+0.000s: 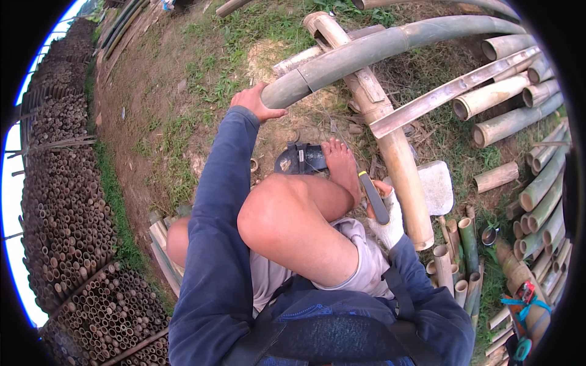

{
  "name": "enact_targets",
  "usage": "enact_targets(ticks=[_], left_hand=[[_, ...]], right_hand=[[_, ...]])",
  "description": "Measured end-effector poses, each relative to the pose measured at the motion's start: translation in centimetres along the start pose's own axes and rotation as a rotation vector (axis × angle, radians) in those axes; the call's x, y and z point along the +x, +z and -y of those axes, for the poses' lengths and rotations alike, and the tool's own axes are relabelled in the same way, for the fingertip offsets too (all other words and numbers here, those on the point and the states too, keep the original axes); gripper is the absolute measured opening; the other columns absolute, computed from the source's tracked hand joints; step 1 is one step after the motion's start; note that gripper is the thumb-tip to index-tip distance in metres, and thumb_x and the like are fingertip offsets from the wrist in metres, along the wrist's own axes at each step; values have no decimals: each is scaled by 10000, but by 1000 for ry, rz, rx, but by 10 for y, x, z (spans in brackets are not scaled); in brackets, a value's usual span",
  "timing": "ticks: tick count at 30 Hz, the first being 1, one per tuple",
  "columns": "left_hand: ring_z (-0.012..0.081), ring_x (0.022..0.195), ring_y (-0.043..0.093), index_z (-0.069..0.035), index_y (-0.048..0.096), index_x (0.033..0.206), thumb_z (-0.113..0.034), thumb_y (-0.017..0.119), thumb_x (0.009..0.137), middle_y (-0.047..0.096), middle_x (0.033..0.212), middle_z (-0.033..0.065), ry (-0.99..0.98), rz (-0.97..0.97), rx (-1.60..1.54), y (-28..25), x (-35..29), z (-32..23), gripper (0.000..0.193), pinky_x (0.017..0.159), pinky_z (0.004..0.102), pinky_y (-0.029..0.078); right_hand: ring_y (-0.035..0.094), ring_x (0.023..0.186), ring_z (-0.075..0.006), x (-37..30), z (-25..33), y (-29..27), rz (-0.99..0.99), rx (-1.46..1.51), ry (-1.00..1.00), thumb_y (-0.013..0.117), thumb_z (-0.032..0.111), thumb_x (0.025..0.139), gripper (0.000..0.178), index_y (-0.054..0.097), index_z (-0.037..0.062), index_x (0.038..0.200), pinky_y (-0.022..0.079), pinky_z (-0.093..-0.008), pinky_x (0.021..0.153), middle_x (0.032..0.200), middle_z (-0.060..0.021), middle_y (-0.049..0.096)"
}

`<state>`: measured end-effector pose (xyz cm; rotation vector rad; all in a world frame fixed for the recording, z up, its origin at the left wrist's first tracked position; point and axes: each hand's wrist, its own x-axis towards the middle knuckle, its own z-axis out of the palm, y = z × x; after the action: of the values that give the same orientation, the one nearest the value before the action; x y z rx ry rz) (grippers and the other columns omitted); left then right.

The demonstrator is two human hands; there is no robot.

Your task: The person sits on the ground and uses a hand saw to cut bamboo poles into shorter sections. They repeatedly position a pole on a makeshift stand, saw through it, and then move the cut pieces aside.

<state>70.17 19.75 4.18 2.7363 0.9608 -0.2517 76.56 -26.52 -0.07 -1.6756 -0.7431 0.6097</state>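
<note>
My left hand (255, 102) rests bare on the near end of a long grey-green bamboo pole (390, 43) that arcs across the upper part of the view. My right hand (386, 218), in a white glove, is closed on a knife (373, 196) with a dark handle, its blade lying along my shin. That hand sits beside a thick tan bamboo pole (400, 165) running down the middle right. My bare foot (342, 165) rests on a dark sandal (299, 160).
Cut bamboo poles (513, 122) lie stacked at the right, with short pieces (455, 262) near my right elbow. A flat grey stone (436, 186) lies beside the tan pole. A wall of stacked bamboo ends (67, 232) fills the left. Dirt and grass lie ahead.
</note>
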Motion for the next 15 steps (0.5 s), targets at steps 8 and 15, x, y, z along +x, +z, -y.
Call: enact_targets(ticks=[8, 15], left_hand=[[392, 1139, 734, -124, 639, 1433, -722, 878, 573, 771, 1194, 208, -11, -24, 24, -4, -5, -10, 1075, 1039, 484, 547], [392, 1144, 726, -99, 623, 1451, -717, 868, 571, 757, 1227, 209, -22, -2, -37, -6, -9, -12, 1103, 1033, 490, 546]], right_hand=[[622, 917, -140, 110, -22, 68, -29, 152, -118, 717, -53, 862, 584, 547, 38, 1414, 537, -318, 879, 1018, -50, 664], [626, 953, -127, -62, 11, -26, -15, 82, -46, 641, -89, 862, 596, 522, 15, 1437, 520, -265, 855, 1223, -100, 633]])
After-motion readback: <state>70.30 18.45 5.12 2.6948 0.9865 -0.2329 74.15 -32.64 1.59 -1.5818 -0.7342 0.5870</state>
